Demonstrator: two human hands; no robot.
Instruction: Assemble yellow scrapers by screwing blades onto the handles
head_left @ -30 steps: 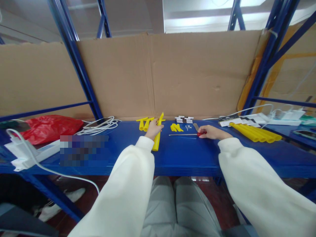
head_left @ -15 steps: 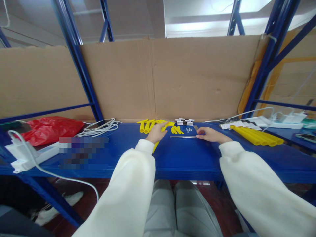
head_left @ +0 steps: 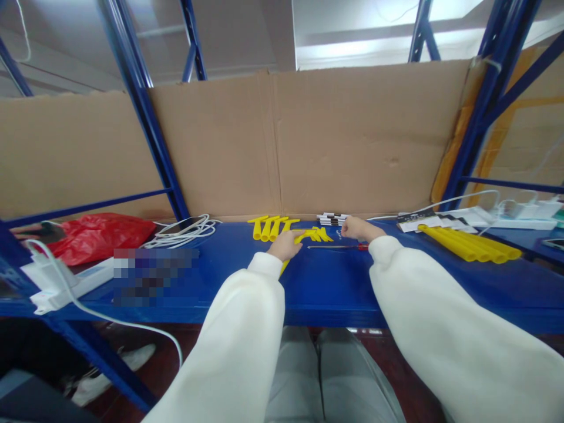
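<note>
My left hand (head_left: 284, 245) is closed round a yellow part, whose ends show on both sides of the fingers. Left of it, several yellow T-shaped pieces (head_left: 265, 229) stand in a row. Small yellow pieces (head_left: 322, 235) lie to its right. My right hand (head_left: 356, 228) has its fingers pressed together over the blue table, beside a stack of white and black pieces (head_left: 329, 219); what it holds, if anything, is too small to name. A thin screwdriver with a red handle (head_left: 362, 248) lies in front of my right hand.
Long yellow tubes (head_left: 471, 244) and black-and-white cards (head_left: 434, 222) lie at the right. White cables (head_left: 189, 234), a red bag (head_left: 103, 235) and a power strip (head_left: 92, 281) are at the left. A cardboard sheet (head_left: 335, 141) closes the back; blue posts (head_left: 154, 135) flank it.
My right hand has left the screwdriver's handle and moved back and left, near the white and black stack. My left hand has come slightly nearer with the yellow part. The view has shifted a little.
</note>
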